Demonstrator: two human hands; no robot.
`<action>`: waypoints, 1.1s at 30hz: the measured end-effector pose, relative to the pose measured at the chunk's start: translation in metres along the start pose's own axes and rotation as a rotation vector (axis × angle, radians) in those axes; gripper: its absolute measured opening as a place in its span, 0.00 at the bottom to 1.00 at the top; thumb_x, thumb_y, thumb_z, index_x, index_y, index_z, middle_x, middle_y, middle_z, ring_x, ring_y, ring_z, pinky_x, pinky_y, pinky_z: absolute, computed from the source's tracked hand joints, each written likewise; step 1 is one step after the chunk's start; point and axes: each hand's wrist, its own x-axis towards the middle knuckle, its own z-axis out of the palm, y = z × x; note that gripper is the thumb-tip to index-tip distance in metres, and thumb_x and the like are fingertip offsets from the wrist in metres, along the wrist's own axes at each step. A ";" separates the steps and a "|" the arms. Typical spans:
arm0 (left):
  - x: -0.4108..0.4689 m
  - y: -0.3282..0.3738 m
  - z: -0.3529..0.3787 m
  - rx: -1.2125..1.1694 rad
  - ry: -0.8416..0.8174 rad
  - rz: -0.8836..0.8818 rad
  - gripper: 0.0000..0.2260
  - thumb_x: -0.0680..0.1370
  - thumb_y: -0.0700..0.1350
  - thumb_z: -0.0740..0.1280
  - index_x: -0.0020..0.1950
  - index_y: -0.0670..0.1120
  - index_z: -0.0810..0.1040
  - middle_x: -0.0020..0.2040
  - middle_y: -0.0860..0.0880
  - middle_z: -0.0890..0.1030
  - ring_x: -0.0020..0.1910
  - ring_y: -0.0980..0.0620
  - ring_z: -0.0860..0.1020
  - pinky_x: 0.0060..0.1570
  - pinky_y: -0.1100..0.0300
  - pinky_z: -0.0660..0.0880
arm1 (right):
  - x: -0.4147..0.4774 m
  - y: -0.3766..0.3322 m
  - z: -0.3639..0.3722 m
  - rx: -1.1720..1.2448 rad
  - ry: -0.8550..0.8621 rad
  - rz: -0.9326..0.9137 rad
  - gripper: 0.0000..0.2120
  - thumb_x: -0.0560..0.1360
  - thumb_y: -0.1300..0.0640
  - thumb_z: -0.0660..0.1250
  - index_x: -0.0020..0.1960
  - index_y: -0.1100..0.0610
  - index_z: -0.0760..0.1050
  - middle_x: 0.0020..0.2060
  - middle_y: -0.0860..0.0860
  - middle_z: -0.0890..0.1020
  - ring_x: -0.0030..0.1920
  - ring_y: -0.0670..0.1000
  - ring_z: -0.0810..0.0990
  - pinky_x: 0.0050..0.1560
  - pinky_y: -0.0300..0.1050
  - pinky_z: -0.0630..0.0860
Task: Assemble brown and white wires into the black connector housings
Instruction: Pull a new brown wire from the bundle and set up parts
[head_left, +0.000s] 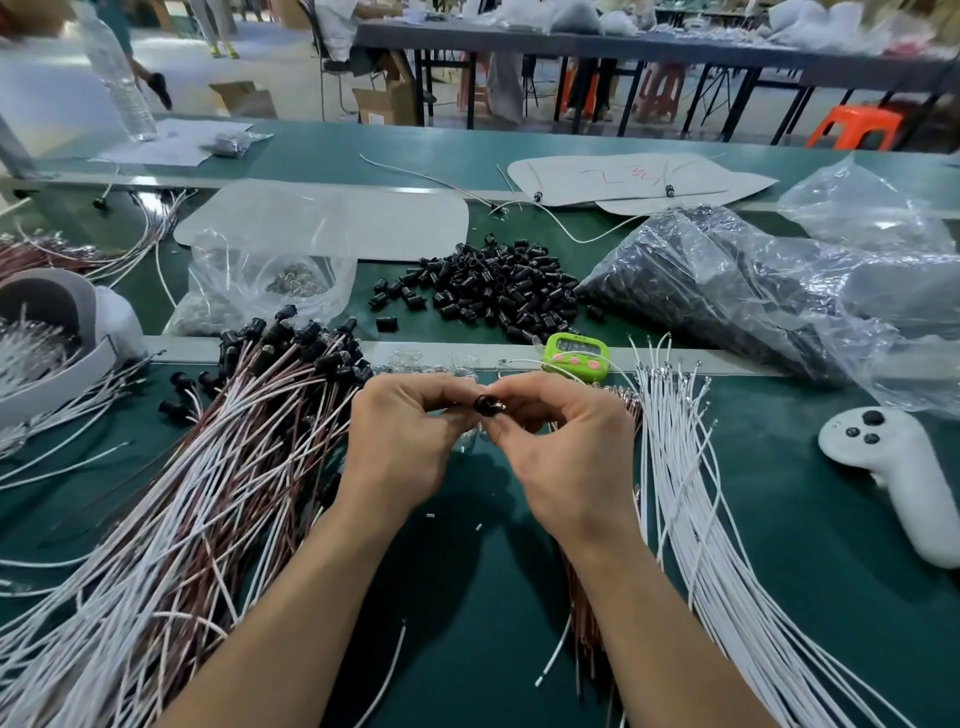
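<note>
left hand (400, 441) and right hand (561, 441) meet, fingertips of both clamped on one black housing (487, 404) above the mat (467, 571). this looks like the insertion step, so next comes a straight, firm push. loose housings (493, 291) lie piled farther back.

Person, two hands and forearms showing: left hand (400, 441) and right hand (561, 447) both going bare, left forearm (291, 623) and right forearm (665, 634) running uncovered from wrist to the lower edge, knuckles and tendons standing out on the hand backs.
</note>
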 end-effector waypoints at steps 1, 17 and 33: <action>0.000 -0.001 0.001 -0.027 0.000 -0.003 0.16 0.69 0.26 0.75 0.41 0.48 0.89 0.40 0.49 0.88 0.43 0.44 0.87 0.50 0.47 0.83 | 0.000 0.000 0.000 0.003 0.001 -0.002 0.13 0.67 0.66 0.81 0.44 0.49 0.87 0.35 0.43 0.86 0.35 0.47 0.84 0.39 0.40 0.82; 0.000 0.000 0.002 0.006 0.043 -0.095 0.12 0.70 0.27 0.75 0.41 0.44 0.88 0.38 0.47 0.87 0.42 0.44 0.87 0.48 0.47 0.84 | 0.000 -0.001 0.000 0.056 -0.002 -0.018 0.15 0.68 0.67 0.81 0.45 0.47 0.87 0.36 0.41 0.86 0.37 0.46 0.86 0.40 0.37 0.81; -0.002 -0.001 0.000 0.263 0.089 -0.070 0.10 0.69 0.39 0.79 0.42 0.55 0.88 0.38 0.60 0.86 0.41 0.61 0.84 0.49 0.56 0.82 | -0.002 -0.003 -0.001 0.076 0.004 -0.032 0.13 0.68 0.66 0.80 0.46 0.50 0.87 0.37 0.42 0.87 0.37 0.47 0.86 0.41 0.36 0.81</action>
